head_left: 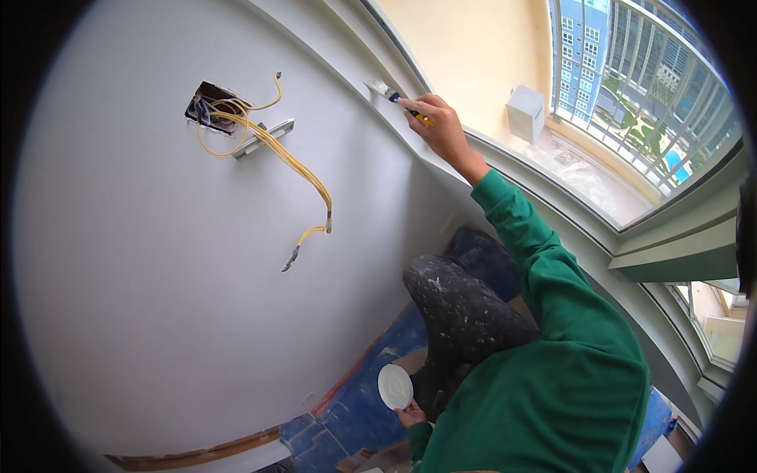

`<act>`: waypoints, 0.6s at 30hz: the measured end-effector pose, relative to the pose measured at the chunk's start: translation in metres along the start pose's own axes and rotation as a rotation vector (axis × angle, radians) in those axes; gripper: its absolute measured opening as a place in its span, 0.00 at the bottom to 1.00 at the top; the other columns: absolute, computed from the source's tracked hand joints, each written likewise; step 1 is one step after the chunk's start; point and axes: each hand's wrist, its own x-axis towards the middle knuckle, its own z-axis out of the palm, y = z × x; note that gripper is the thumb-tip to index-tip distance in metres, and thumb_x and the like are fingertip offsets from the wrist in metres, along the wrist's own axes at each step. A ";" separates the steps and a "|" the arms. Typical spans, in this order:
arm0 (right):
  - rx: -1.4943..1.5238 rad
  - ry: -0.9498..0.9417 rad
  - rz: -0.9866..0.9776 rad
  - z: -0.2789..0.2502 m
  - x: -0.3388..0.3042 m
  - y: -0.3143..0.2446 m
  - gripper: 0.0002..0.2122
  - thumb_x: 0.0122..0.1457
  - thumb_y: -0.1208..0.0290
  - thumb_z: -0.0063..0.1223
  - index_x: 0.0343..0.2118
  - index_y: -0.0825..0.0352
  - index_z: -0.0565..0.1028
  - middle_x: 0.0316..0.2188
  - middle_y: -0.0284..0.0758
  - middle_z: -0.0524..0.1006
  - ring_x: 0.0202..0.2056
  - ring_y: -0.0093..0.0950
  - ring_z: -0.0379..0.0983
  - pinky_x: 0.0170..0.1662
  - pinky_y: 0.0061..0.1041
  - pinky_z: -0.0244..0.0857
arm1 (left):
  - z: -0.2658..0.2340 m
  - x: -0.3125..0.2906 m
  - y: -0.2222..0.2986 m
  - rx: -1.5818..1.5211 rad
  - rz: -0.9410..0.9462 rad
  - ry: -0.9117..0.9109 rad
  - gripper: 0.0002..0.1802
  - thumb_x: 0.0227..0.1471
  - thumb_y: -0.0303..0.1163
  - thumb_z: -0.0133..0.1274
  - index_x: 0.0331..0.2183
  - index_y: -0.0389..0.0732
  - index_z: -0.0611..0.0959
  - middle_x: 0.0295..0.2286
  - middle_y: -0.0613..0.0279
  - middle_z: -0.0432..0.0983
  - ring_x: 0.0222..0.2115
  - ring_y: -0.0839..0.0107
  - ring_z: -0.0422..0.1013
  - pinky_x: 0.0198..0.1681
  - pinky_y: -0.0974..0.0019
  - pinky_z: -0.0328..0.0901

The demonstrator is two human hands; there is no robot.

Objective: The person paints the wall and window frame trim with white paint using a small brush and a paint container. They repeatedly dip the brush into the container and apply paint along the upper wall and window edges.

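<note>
At the upper centre of the frame, the right hand (pixel 443 130) is gripping a brush (pixel 394 96) by its handle, and the bristles are pointing up and left along the trim (pixel 355 59); whether they are touching it, I cannot tell. At the lower centre, well apart, the left hand (pixel 410 414) is clasping a round white tub (pixel 396 385) by its near edge. The brush is probably feeling light, stiff in the handle and soft at the tip, so the handle is offering the best hold; the tub is likely feeling light too, its rim perhaps turning slippery if wet
</note>
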 end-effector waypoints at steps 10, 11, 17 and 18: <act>-0.224 -0.181 -0.029 -0.014 0.027 -0.029 0.10 0.52 0.73 0.56 0.37 0.66 0.81 0.25 0.40 0.74 0.29 0.39 0.72 0.37 0.35 0.68 | -0.002 0.005 -0.002 -0.014 -0.001 -0.052 0.28 0.64 0.47 0.35 0.55 0.36 0.65 0.53 0.50 0.66 0.54 0.56 0.64 0.60 0.55 0.60; -0.193 -0.122 -0.110 -0.009 0.049 -0.037 0.10 0.52 0.73 0.56 0.37 0.67 0.81 0.25 0.40 0.74 0.29 0.38 0.71 0.37 0.34 0.68 | -0.002 0.006 -0.002 -0.016 0.008 -0.062 0.28 0.64 0.47 0.36 0.56 0.36 0.65 0.53 0.49 0.66 0.54 0.56 0.64 0.60 0.55 0.60; -0.048 0.198 -0.429 -0.017 0.104 -0.093 0.10 0.53 0.74 0.57 0.39 0.67 0.80 0.27 0.38 0.74 0.29 0.34 0.71 0.35 0.31 0.68 | -0.005 0.002 -0.005 -0.095 0.021 -0.011 0.28 0.64 0.47 0.36 0.55 0.35 0.65 0.54 0.49 0.65 0.54 0.56 0.64 0.60 0.55 0.60; -0.039 0.189 -0.454 -0.007 0.110 -0.074 0.11 0.53 0.75 0.58 0.41 0.66 0.80 0.27 0.37 0.74 0.30 0.32 0.70 0.35 0.31 0.67 | -0.003 0.003 -0.005 -0.105 0.019 -0.011 0.28 0.64 0.47 0.36 0.55 0.35 0.65 0.54 0.49 0.65 0.54 0.56 0.64 0.60 0.56 0.60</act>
